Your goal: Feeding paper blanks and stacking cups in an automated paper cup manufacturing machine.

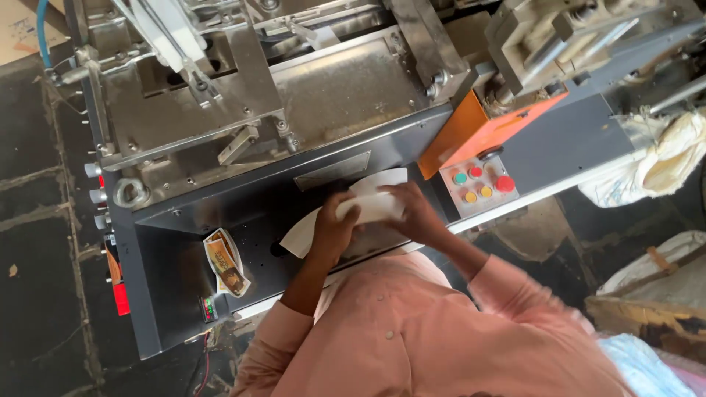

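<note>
White paper stack (346, 213): centre of frame, on the dark machine's tabletop (184, 257).
Left hand (334, 229): fingers curled, clamped on the stack.
Right hand (413, 212): fingers closed over the stack's top.
Button panel (479, 185): just right of hands.

white paper sheets (368, 202), orange machine panel (471, 136), pink shirt (412, 331)

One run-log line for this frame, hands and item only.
left hand: holds white paper stack | right hand: on same stack | stack: over dark machine deck | nearby: button panel
</note>
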